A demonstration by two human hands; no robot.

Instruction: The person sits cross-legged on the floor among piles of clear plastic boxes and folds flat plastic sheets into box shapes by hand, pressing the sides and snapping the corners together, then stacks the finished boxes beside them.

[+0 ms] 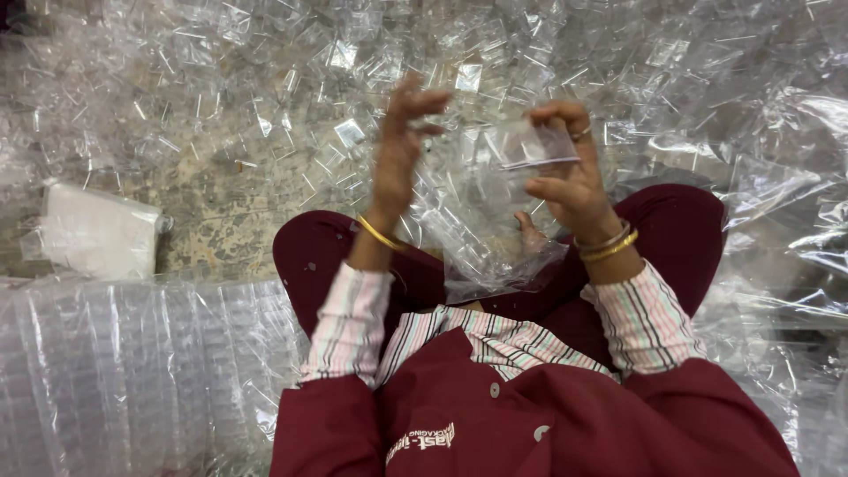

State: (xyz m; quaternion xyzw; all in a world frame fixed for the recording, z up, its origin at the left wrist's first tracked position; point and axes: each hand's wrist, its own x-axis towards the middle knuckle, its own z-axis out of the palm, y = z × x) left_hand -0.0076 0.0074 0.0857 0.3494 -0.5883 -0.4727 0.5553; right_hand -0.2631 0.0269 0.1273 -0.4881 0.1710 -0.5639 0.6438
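Left hand (402, 132) raised, fingers spread; right hand (565, 172) pinched closed.

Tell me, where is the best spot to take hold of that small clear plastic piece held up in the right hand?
Probably by its free left edge, coming in from the left. The clear plastic piece is thin, flat and held up in the air; the right hand already pinches its right side with its fingers, so the left hand, open beside it, has that side free.

Packing workshop floor, heaps of clear plastic pouches (265, 106), stacked sheets (124, 371)
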